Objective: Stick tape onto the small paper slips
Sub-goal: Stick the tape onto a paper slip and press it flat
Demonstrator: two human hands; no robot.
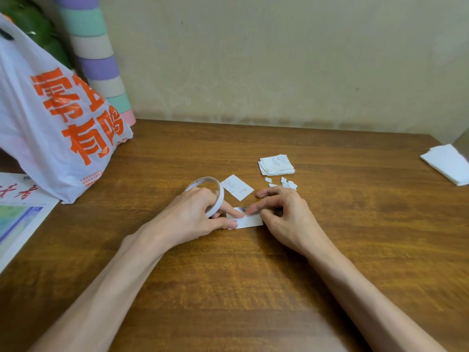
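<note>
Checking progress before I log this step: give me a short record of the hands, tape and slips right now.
left hand: grips the tape roll, thumb on the working slip
right hand: a fingertip on the same slip; pinch unclear
working slip: flat on the table, between both hands
loose slip: just beyond the hands
slip stack: farther right, scraps in front of it
</note>
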